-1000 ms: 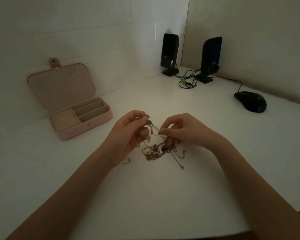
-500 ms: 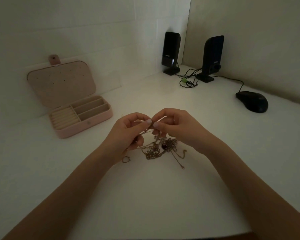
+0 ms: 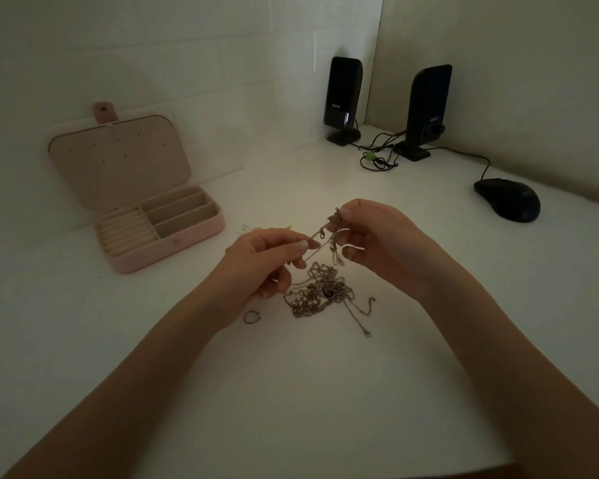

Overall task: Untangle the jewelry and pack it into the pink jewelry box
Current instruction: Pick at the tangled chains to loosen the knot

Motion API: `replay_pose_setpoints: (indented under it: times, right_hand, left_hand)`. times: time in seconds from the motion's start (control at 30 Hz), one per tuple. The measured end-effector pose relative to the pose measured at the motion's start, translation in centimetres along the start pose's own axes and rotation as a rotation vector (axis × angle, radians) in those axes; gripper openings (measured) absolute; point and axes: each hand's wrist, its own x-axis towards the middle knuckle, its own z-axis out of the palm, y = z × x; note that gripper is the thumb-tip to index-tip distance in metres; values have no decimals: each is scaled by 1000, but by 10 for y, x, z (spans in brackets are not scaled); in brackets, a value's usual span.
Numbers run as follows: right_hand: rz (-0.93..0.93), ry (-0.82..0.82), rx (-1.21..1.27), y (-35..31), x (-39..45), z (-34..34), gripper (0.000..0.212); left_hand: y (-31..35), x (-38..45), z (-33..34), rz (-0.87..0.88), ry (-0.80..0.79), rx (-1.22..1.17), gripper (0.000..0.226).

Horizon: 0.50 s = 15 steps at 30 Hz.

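Observation:
A tangle of gold chains (image 3: 320,295) with a dark red pendant lies on the white desk in front of me. My left hand (image 3: 267,259) pinches a thin chain strand between thumb and forefinger. My right hand (image 3: 377,242) pinches the upper end of the same chain, lifted above the tangle, with clasps dangling between the two hands. A small ring (image 3: 251,317) lies alone on the desk, left of the tangle. The pink jewelry box (image 3: 173,236) stands open at the left, its lid upright, its compartments showing nothing inside.
Two black speakers (image 3: 343,98) stand in the far corner with a bundle of cables (image 3: 377,159). A black computer mouse (image 3: 507,199) sits at the right. The desk's front edge runs along the bottom right. A small pale item (image 3: 246,228) lies behind my left hand.
My hands have pulled apart. The right hand has risen with the chain end and the left has dropped slightly, stretching a strand between them. The tangle and ring have stayed in place.

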Motion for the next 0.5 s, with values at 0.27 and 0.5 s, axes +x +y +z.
replay_pose_setpoints:
  times: [0.27,0.5]
  right_hand:
    - [30,-116,35,4,-1,4,14]
    - [5,-180,-189,11,-2,8,16]
  left_hand:
    - [2,-2,6,43,-11,-63,22]
    - [1,-2,8,159,70,47,10]
